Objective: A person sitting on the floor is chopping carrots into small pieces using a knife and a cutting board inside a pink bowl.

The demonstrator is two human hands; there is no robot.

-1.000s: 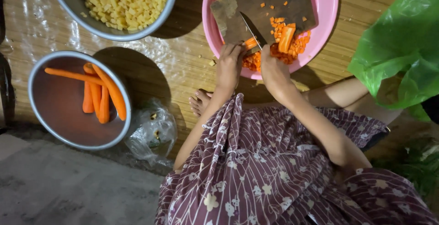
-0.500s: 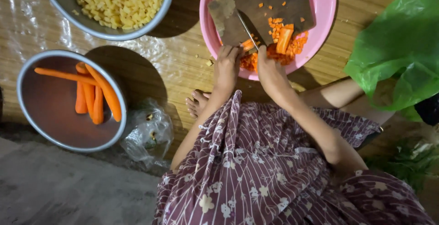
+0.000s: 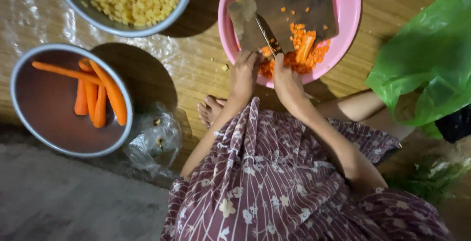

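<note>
The right hand (image 3: 287, 81) grips a knife (image 3: 267, 36), its blade now lower on the dark cutting board (image 3: 294, 5). The left hand (image 3: 244, 74) pinches a carrot piece (image 3: 267, 52) at the board's six o'clock edge, inside the pink bowl (image 3: 351, 15). Dicing continues; whole carrots (image 3: 100, 94) wait at nine o'clock.

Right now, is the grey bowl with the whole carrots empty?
No, the grey bowl has several whole carrots lying inside it.
</note>
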